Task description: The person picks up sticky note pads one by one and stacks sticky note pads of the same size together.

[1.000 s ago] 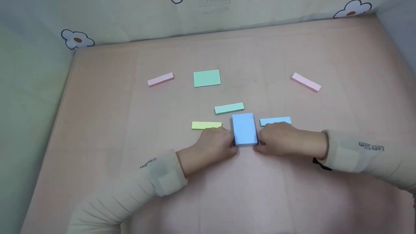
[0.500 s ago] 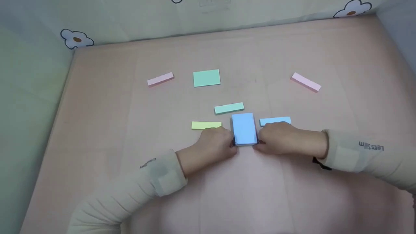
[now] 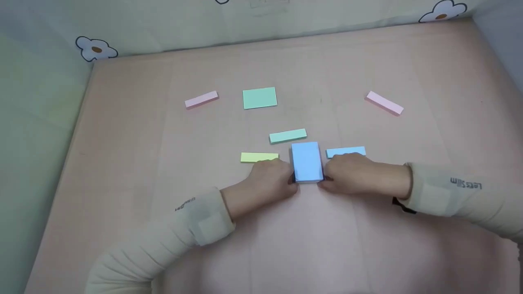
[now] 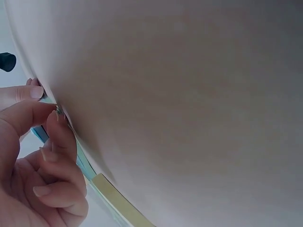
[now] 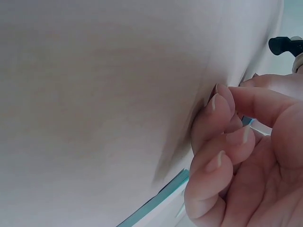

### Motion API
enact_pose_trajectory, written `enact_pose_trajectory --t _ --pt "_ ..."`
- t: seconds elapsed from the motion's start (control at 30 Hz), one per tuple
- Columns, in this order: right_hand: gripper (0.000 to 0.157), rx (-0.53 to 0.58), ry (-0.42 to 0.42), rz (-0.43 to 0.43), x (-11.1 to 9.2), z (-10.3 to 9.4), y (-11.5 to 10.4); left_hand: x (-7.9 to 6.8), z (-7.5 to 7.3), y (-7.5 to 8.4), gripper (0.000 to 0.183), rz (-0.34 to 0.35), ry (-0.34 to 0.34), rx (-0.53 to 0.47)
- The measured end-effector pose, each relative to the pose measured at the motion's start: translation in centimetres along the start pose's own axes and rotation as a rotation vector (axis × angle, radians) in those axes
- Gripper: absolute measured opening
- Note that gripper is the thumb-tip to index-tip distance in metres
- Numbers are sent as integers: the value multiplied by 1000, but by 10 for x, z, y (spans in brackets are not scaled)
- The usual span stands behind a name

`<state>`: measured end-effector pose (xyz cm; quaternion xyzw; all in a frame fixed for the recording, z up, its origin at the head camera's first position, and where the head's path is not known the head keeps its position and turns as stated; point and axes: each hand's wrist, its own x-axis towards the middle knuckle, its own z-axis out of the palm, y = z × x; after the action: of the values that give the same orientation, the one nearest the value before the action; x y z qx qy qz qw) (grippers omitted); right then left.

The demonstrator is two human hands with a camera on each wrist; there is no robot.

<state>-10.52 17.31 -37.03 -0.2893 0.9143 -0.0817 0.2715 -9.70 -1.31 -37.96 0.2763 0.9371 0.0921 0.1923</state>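
Note:
A blue rectangular block [image 3: 307,162], pale along its near lower edge, lies between both hands. The left hand [image 3: 273,179] is at its near left corner, fingers curled, thumb and forefinger pinching at the edge. At the near right corner the right hand [image 3: 347,173] mirrors this grip. Both wrist views show thumb tip meeting forefinger low over the table; what sits between the tips is mostly hidden. A yellow-green strip [image 3: 259,157] lies partly behind the left hand. Behind the right knuckles shows a blue strip [image 3: 345,151]. A mint green strip [image 3: 288,136] lies just beyond the block.
Farther back lie a mint green rectangle [image 3: 260,98], a pink strip [image 3: 201,100] at left and another pink strip [image 3: 384,103] at right. Pale fabric walls with flower prints [image 3: 97,49] border the pinkish table surface [image 3: 318,245].

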Motion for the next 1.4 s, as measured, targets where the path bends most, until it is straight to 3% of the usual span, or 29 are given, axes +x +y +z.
enact_pose_trajectory --t 0.47,0.7,1.13,1.4 --pt "25 23 1 1 0 0 0 1 -1 -1 20 -41 -60 -152" --pt "33 31 17 -22 -1 0 1 2 1 -4 30 -42 -53 -196" --pt "28 65 -16 -12 0 -2 2 4 1 -4 23 -57 -75 -204" --pt "27 80 -89 -6 -2 -7 4 0 1 -3 20 -51 -71 -187"
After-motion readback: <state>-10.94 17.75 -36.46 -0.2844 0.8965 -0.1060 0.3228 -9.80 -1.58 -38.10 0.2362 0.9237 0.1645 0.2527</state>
